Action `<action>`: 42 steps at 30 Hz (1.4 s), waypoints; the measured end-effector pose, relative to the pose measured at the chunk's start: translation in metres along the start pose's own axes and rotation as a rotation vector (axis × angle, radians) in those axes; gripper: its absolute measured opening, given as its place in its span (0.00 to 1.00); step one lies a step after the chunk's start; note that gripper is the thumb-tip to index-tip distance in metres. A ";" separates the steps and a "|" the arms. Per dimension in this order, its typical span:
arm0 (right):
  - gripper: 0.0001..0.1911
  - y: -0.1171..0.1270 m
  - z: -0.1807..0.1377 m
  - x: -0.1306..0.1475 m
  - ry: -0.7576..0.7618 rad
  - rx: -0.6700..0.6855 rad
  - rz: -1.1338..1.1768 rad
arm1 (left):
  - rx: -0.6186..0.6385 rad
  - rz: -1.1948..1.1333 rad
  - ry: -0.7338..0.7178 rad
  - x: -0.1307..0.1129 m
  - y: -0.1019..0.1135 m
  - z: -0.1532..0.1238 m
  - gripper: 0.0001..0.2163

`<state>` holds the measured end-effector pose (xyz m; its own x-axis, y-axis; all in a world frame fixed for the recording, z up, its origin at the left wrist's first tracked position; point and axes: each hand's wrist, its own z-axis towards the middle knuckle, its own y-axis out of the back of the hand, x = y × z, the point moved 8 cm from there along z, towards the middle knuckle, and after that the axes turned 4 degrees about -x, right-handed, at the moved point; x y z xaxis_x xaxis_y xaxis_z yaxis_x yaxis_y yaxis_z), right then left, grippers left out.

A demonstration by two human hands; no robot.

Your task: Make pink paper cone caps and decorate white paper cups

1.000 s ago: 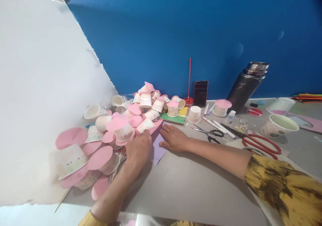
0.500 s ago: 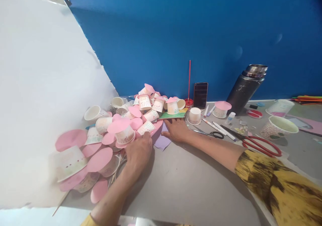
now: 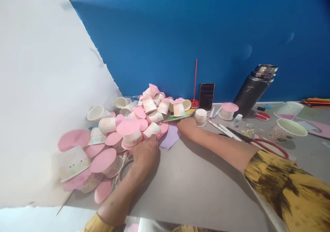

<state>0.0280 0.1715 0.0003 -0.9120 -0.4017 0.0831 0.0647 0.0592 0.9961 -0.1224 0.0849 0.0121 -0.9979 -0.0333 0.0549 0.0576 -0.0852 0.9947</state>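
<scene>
My left hand (image 3: 146, 153) is closed at the near edge of a heap of small white paper cups (image 3: 131, 138), many with pink paper discs (image 3: 128, 127) on their bottoms. Its fingertips touch a drawn-on cup (image 3: 152, 130) and pink paper beneath; what they grip is hidden. To the right, my right hand (image 3: 187, 128) is curled at the front edge of a green sheet (image 3: 175, 117), its fingertips out of sight. Between both hands lies a purple paper sheet (image 3: 170, 138). A cup with a pink disc (image 3: 178, 108) stands on the green sheet.
Right of my hands are a white cup (image 3: 200, 117), markers (image 3: 225, 130), red-handled scissors (image 3: 273, 146), a glue bottle (image 3: 237, 120) and larger paper cups (image 3: 287, 130). A phone (image 3: 206, 96) and a dark flask (image 3: 254, 92) stand by the blue wall. A white board (image 3: 46, 87) rises at left.
My right hand has gone from lying flat with fingers spread to curled at the green sheet's edge. My left hand stays at the cups. The view has shifted slightly.
</scene>
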 end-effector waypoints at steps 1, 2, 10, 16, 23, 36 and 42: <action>0.11 0.001 -0.006 0.004 0.005 0.014 -0.007 | 0.007 -0.016 0.005 0.000 0.000 0.000 0.17; 0.09 0.001 -0.013 0.009 0.019 0.029 -0.006 | 0.019 -0.035 0.012 0.000 -0.001 -0.001 0.17; 0.11 0.003 -0.042 0.036 0.114 0.005 0.318 | 0.004 -0.330 -0.023 -0.002 0.004 -0.004 0.19; 0.10 -0.013 -0.035 0.036 0.018 0.087 0.755 | -0.006 -0.471 -0.018 0.000 0.000 -0.010 0.17; 0.09 -0.046 -0.039 0.048 -0.179 0.337 1.267 | 0.052 -0.549 -0.066 -0.002 -0.010 -0.006 0.12; 0.09 -0.048 -0.038 0.050 -0.312 0.230 1.487 | 0.030 -0.616 -0.123 0.009 -0.003 0.000 0.15; 0.11 -0.050 -0.035 0.047 -0.301 0.207 1.492 | 0.040 -0.643 -0.086 0.012 -0.005 0.001 0.14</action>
<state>-0.0040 0.1172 -0.0449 -0.1172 0.3290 0.9370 0.9330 0.3598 -0.0096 -0.1349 0.0858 0.0075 -0.8317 0.0922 -0.5476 -0.5517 -0.0247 0.8337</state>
